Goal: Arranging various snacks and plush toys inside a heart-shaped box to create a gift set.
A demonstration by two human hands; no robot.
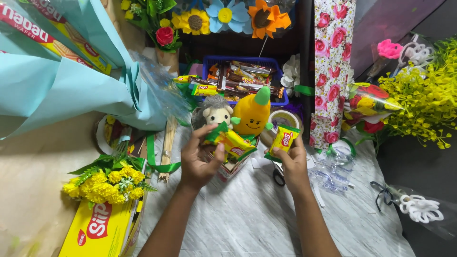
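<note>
The left hand (pixel 197 159) is pinching one yellow snack packet with a green end (pixel 233 143) between thumb and fingers, just in front of a small box (pixel 231 169) that it is hovering over, near the middle of the far edge of the tabletop (pixel 257 219). The right hand (pixel 293 164) is gripping a second, smaller yellow packet (pixel 284 139) upright by its lower end, beside a roll of clear tape (pixel 284 118). So two packets are being held, one per hand.

Both packets are looking light, crinkly and slick, with soft contents that would likely crush under a hard squeeze; the flat crimped ends seem the safest places to take hold, as the hands are doing now.

Behind the packets, two plush toys are sitting side by side: one grey hedgehog-like toy (pixel 216 113) and one yellow fruit-shaped toy (pixel 252 114) with a green tip. One blue basket (pixel 245 62) of more wrapped bars is standing behind them at the far edge. A bundle of wooden sticks (pixel 167 147) is lying left of the left hand, touching a green ribbon (pixel 154 159). One bunch of yellow artificial flowers (pixel 112 183) is resting on a yellow carton (pixel 102 231) at the near left corner. Scissors (pixel 278 177) are lying partly hidden under the right hand.
</note>
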